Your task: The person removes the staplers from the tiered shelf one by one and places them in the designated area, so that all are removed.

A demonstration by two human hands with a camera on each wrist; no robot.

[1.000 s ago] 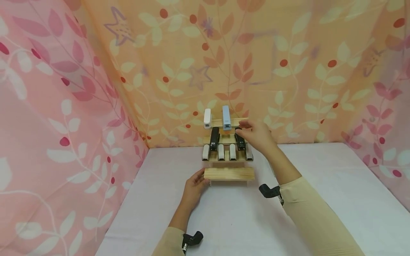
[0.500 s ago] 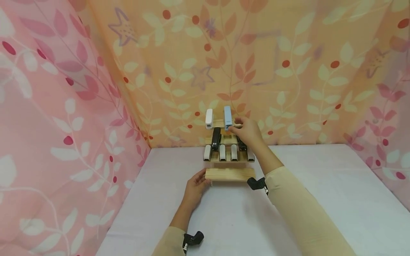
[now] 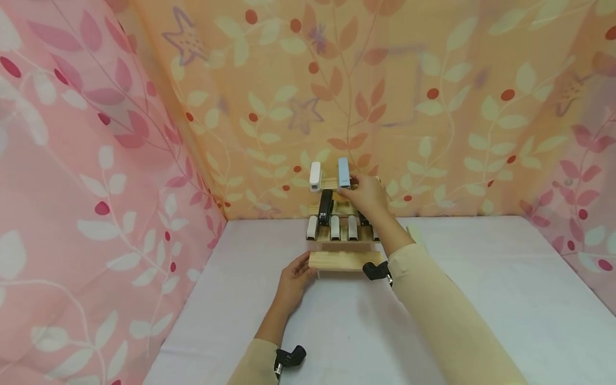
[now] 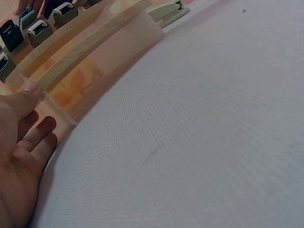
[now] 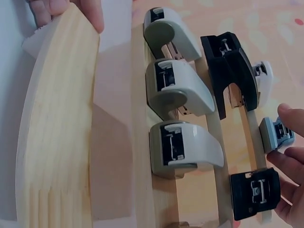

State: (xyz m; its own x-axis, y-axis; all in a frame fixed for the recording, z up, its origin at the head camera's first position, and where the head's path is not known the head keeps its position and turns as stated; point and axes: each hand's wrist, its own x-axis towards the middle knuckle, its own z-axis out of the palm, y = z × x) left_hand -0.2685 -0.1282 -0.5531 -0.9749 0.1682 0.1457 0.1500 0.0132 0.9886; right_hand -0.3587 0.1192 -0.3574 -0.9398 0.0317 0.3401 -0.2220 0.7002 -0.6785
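Observation:
A tiered wooden rack stands on the table with staplers on its upper steps. My left hand grips the left end of its lowest board; in the left wrist view the thumb lies on the board's end and the fingers are beneath. My right hand pinches the front end of a light blue stapler on the top step, thumb on one side and fingers on the other in the right wrist view. A white stapler sits left of it. One black stapler shows below; another is mostly hidden by my right hand in the head view.
Several white-and-grey staplers line the step above the bare lowest board. A pale green stapler lies on the white table cloth right of the rack. Patterned curtains hang behind and at the sides.
My right hand has moved left from beside the right black stapler to the blue stapler and now pinches it. My left hand stays on the lowest board.

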